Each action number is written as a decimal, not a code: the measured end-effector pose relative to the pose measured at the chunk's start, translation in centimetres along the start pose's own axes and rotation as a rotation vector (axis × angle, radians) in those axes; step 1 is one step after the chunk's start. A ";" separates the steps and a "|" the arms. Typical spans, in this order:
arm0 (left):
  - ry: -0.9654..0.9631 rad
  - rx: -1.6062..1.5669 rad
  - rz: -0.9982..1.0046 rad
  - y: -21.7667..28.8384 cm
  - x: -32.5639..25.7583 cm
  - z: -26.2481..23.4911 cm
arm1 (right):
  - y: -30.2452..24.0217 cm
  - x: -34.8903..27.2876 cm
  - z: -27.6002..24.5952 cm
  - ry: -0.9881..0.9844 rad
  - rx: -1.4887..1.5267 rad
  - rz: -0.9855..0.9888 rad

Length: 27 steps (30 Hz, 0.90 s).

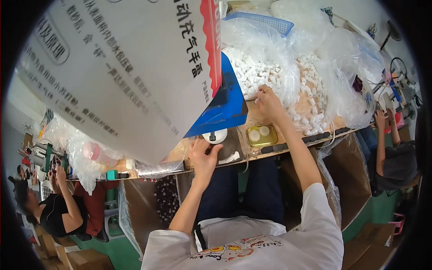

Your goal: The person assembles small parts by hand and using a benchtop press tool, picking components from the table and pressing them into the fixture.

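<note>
My left hand (204, 157) is at the table's front edge, fingers curled and thumb bent in, against a white round part with a dark stem (215, 136). What its fingertips hold, if anything, is hidden. A small white piece (230, 157) lies just right of it on a dark mat. Farther up, my right hand (271, 105) reaches to the near edge of a heap of small white plastic pieces (256, 72); its fingers are pinched together, and anything between them is too small to name. Between my arms sits a yellow dish (262, 143) with white discs in it.
A large printed white sheet (112, 76) and a blue panel (227, 105) hang close, covering the upper left. Clear plastic bags (333, 49) surround the heap. A blue basket (265, 22) lies behind. People work at both sides; cardboard boxes (346, 171) stand beneath the table.
</note>
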State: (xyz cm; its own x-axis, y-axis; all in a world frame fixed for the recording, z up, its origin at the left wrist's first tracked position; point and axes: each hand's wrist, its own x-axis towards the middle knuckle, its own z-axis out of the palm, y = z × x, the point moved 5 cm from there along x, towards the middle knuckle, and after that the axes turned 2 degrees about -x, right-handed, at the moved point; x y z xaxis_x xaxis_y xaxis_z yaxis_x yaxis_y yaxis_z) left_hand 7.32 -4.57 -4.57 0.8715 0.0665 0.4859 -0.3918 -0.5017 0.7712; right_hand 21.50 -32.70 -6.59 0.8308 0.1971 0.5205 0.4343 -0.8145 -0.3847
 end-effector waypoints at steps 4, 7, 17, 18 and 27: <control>-0.125 0.037 0.020 0.8 -0.3 -0.7 | -1.1 -0.2 0.6 -0.063 -0.120 0.007; 0.043 -0.320 -0.163 1.3 -0.5 -1.8 | -1.1 -0.4 0.2 -0.084 -0.256 -0.006; 0.034 -0.136 0.074 0.6 0.8 -1.7 | -6.8 -1.6 -1.1 0.102 0.562 0.332; 0.056 -0.278 0.036 1.2 0.8 -2.3 | -8.9 -2.4 -0.7 0.084 0.750 0.326; -0.336 0.869 -0.403 1.0 -3.4 -19.0 | -18.4 -5.5 1.3 -0.221 0.867 0.366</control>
State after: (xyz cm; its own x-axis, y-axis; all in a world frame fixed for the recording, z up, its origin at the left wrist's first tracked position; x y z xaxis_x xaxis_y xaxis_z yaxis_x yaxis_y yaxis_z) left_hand -1.61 11.06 2.38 0.9816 0.1904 0.0119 0.1831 -0.9580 0.2209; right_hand 9.34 -18.08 -3.33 0.9741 0.1813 0.1353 0.1678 -0.1780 -0.9696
